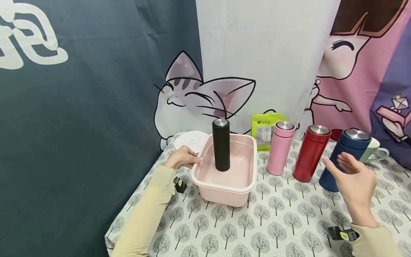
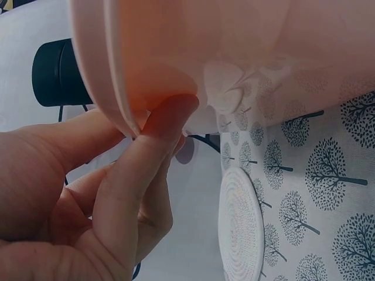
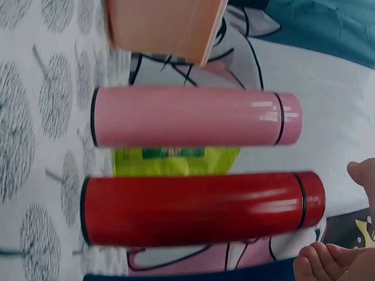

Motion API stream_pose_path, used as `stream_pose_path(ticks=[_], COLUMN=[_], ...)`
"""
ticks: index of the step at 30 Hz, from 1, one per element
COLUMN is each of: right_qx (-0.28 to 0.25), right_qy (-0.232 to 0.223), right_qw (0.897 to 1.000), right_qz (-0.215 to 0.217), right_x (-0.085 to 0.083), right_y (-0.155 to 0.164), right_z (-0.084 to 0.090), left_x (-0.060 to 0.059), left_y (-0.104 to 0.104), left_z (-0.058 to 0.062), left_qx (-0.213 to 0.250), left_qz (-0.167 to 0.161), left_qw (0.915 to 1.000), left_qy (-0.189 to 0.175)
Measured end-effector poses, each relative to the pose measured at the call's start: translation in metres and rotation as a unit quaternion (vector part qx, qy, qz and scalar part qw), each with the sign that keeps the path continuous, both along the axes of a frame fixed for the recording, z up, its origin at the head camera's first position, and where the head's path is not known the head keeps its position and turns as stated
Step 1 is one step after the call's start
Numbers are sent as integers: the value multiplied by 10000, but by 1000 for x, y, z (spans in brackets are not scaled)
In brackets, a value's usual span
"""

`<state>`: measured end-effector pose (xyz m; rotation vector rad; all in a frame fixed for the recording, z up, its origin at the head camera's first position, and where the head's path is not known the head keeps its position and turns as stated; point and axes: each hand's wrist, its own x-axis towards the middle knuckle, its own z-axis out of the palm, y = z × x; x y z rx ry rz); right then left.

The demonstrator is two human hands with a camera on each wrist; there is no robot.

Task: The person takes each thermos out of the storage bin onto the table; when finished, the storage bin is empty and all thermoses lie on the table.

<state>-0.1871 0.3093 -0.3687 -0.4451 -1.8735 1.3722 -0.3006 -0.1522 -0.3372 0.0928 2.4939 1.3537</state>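
A pink basin [image 1: 248,142] stands on the tree-print tablecloth, and a black flask [image 1: 221,144] stands upright inside it. My left hand [image 1: 183,157] grips the basin's left rim; in the left wrist view the thumb [image 2: 167,126] presses on the rim of the basin [image 2: 234,47] with the fingers curled below. My right hand [image 1: 340,166] hovers with its fingers spread just in front of a dark blue flask [image 1: 348,146]; I cannot tell whether it touches. A pink flask [image 1: 280,148] and a red flask [image 1: 310,153] stand between the basin and the blue flask.
A green packet [image 1: 264,130] leans on the backdrop behind the pink flask. A white round coaster [image 1: 190,140] lies behind my left hand. A pale green mug [image 1: 375,151] stands behind the blue flask. The table's left edge runs close to the basin.
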Motion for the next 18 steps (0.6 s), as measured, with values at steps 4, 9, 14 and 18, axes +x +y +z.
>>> stream_pose_path(ticks=[4,9,14,18], right_qx=[-65,-146,-53,250], right_qy=[-102,-91,-188,-376], right_qw=[9998,9992,9977,9959], right_qz=[142,373,652,783], right_x=[-3,-8,-12,-16], right_y=[-12,-26,-39,-49], right_z=[2,1,-1,-2], left_x=[1,1,3,5], left_y=[-1,-1,-1,-1], left_z=[0,-1,-2,0], left_qx=[23,87,94,97], left_qz=[4,19,-18,-11], left_qw=[10000,10000,9999,9999], left_qy=[1,42,55,81])
